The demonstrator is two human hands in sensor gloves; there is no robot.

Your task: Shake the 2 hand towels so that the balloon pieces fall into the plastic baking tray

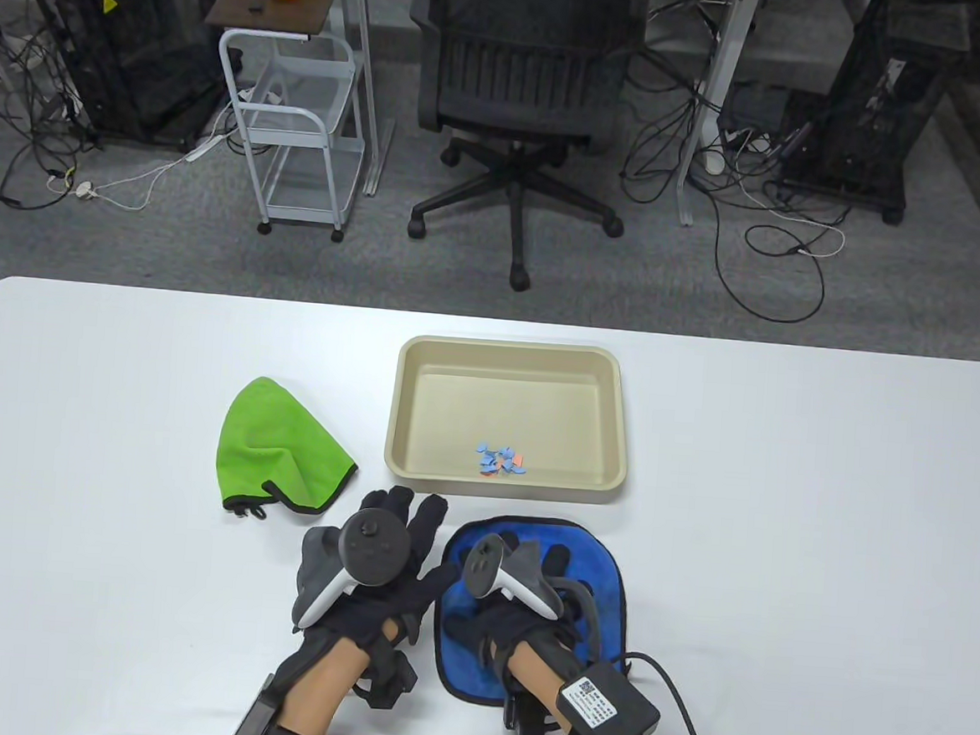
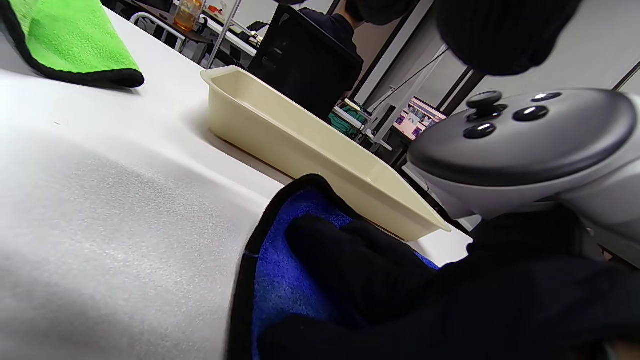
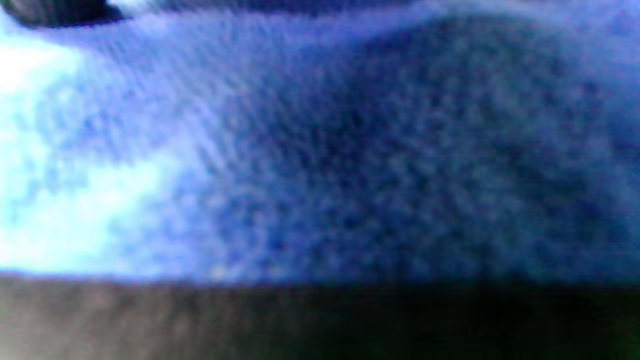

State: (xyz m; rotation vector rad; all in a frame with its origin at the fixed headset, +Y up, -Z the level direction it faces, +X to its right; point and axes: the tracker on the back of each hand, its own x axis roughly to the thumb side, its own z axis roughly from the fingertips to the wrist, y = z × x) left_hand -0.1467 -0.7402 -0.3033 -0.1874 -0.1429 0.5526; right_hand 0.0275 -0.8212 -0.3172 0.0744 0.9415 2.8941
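Note:
A beige plastic tray (image 1: pixel 508 348) stands mid-table with a small heap of blue and orange balloon pieces (image 1: pixel 500 460) near its front wall. Left of it lies a crumpled green towel (image 1: pixel 279 445). The blue towel (image 1: pixel 598 560), black-edged, is spread flat in front of the tray. My right hand (image 1: pixel 526 571) lies flat on it with fingers spread. My left hand (image 1: pixel 415 538) rests beside the towel's left edge, fingers straight, holding nothing. The left wrist view shows the blue towel (image 2: pixel 285 280), the tray (image 2: pixel 300 145) and the green towel (image 2: pixel 70 35). Blurred blue towel cloth (image 3: pixel 350 150) fills the right wrist view.
Bare white table (image 1: pixel 781 530) stretches right of the tray and towels. A black sensor box with a cable (image 1: pixel 608 711) sits on my right forearm. Beyond the table's far edge stand an office chair (image 1: pixel 518 92) and a white wire cart (image 1: pixel 297 127).

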